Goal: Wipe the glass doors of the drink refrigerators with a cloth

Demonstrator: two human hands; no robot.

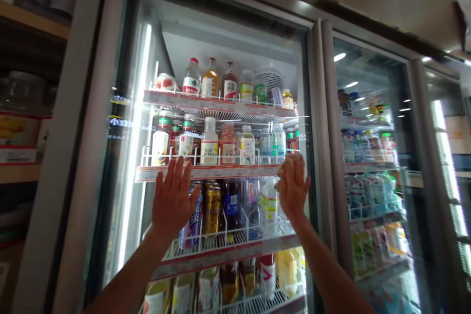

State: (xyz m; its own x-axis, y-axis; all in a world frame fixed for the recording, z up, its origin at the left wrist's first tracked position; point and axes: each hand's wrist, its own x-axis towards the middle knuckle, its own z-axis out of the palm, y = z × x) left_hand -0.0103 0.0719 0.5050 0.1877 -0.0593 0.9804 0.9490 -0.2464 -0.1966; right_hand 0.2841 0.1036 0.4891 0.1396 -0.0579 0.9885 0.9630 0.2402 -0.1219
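My left hand [172, 198] lies flat on the glass door [235, 39] of a lit drinks fridge, fingers stretched up and spread. My right hand [293, 189] is pressed on the same glass near the door's right frame, its fingers bunched on a small pale wad [289, 161], perhaps a cloth. Behind the glass, wire shelves [206, 172] carry bottles [209, 142] and cans [212, 206] in rows.
A second glass-door fridge [368, 157] full of drinks stands to the right, with a third beyond it. At the left, wooden shelving [22, 132] holds boxes and jars. Ceiling lights reflect in the glass.
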